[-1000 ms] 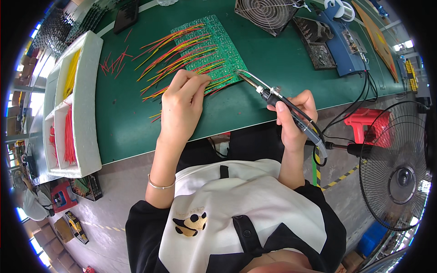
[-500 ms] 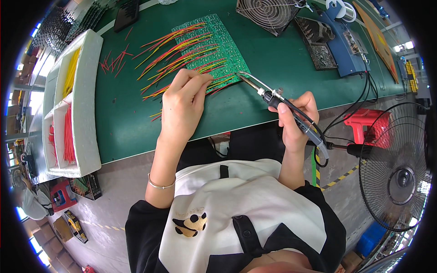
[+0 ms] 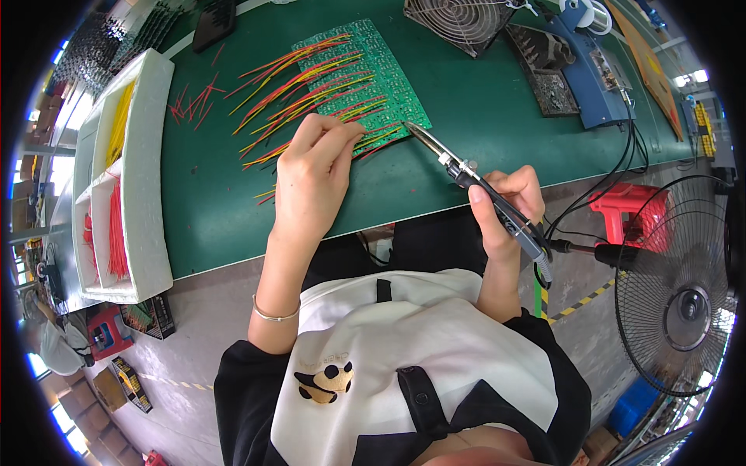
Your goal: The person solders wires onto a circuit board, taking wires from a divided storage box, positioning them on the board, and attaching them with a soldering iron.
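A green circuit board panel (image 3: 395, 81) lies on the table with rows of red, yellow and black wires (image 3: 272, 102) fanning off toward the left. My left hand (image 3: 311, 180) is closed in a pinch at the board's near end, over the nearest wires. It seems to grip a thin red wire (image 3: 386, 127) whose far end reaches the board; the fingers hide part of it. My right hand (image 3: 507, 208) wraps round the dark handle of a soldering iron (image 3: 454, 165). The iron's tip rests at or just above the board beside that wire's end; contact is hard to tell.
On the left stands a white foam box (image 3: 155, 194) with red and yellow wires. Loose red wires (image 3: 203, 101) lie beside it. At the back right are a square fan (image 3: 458, 22), a soldering iron stand (image 3: 544, 66) and a blue soldering unit (image 3: 594, 81). A floor fan (image 3: 684, 303) stands right.
The soldering iron has rolled and tilted slightly in my right hand, its tip staying near the same spot on the board. My left hand has barely moved.
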